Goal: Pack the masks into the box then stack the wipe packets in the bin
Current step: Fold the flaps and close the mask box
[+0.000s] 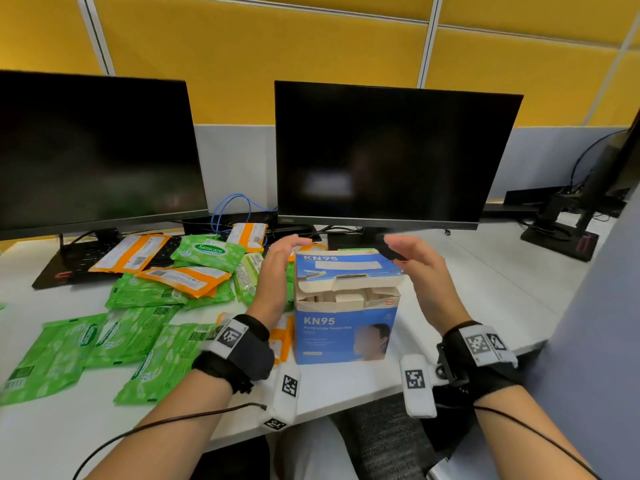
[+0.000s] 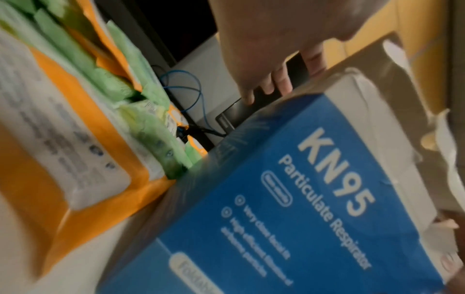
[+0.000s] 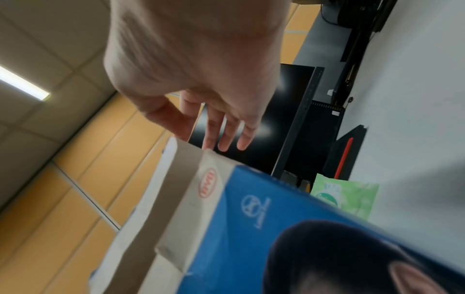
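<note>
A blue KN95 mask box stands upright on the white desk, its top lid flap half raised and pale masks showing inside. My left hand is held open just left of the box, fingers straight, holding nothing. My right hand is open on the box's right, near the lid's corner. The left wrist view shows the box front close up, and the right wrist view its corner. Green and orange wipe packets lie scattered to the left.
Two dark monitors stand behind the box, with a black keyboard under some packets and blue cables between the screens. A grey partition rises at the right. No bin is in view.
</note>
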